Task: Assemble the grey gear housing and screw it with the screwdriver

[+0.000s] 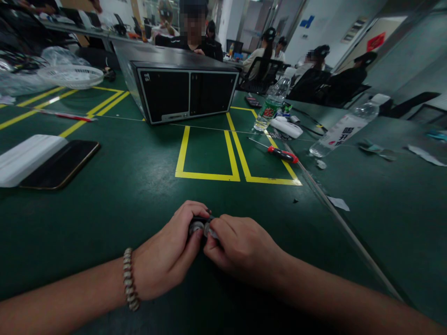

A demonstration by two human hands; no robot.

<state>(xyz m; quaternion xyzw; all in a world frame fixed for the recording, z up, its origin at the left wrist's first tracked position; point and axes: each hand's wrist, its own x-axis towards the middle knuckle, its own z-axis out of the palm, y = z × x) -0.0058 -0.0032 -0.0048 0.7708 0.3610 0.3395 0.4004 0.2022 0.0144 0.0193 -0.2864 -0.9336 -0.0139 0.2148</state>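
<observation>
My left hand point(169, 253), with a beaded bracelet point(128, 279) at its wrist, is closed around a small dark object with round, whitish, shiny parts point(196, 226). Thumb and fingers pinch it from the left. From the other side my right hand point(240, 242) grips the same object with curled fingers, and the two hands almost touch. Fingers cover most of the object, so its kind cannot be made out. Both hands are low over the green table point(150, 186), near its front edge.
A large black box point(164, 95) stands ahead. To the right lie a red-black screwdriver point(282, 153), a clear bottle point(275, 100) and a labelled bottle point(345, 128). At left are a phone point(61, 163) and a red pen point(75, 117). People sit beyond.
</observation>
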